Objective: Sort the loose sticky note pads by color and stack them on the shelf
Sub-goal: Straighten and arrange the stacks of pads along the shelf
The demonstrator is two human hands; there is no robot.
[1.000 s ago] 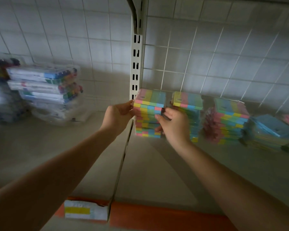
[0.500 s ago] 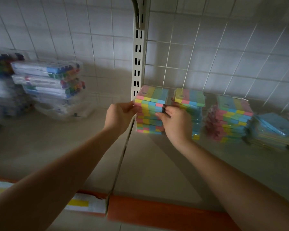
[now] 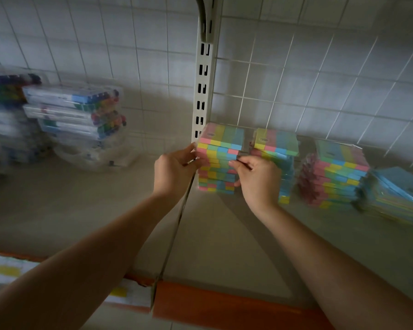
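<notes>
Your left hand (image 3: 174, 170) and right hand (image 3: 258, 179) each grip a side of the multicolored pad stack (image 3: 218, 160), fingers curled onto it. It stands on the shelf (image 3: 224, 246) by the slotted upright (image 3: 202, 91), a second stack (image 3: 275, 151) just beside it on the right. Marker cases (image 3: 74, 113) sit far left.
</notes>
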